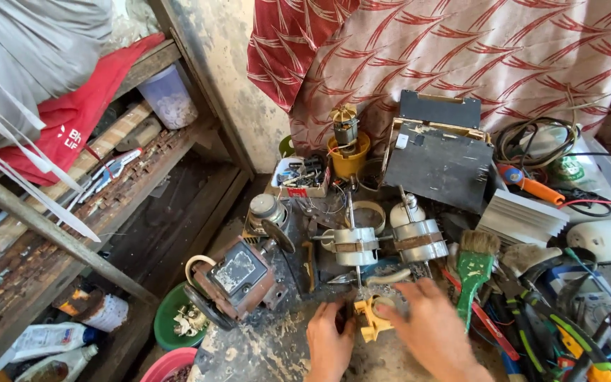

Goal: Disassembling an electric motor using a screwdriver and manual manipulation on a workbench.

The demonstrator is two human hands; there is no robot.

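I see L hand (pixel 330 338) and R hand (pixel 426 322) both gripping small yellow plastic part (pixel 370 320) at 6 o'clock on dusty workbench (pixel 263 354); silver cylindrical motor (pixel 353 246) sits just past it at 12; green-handled brush (pixel 475 267) at 2.

Small repair workshop for electric motors. Dusty worktop (pixel 270 346) crowded with motors (pixel 356 245), a green-handled brush (pixel 475 272), pliers (pixel 532 315), coiled wires (pixel 532 138) and a box of small parts (pixel 300 177). Rough wooden shelves (pixel 107 191) alongside hold tools and bottles (pixel 47 339); a patterned red cloth (pixel 461 49) hangs behind.
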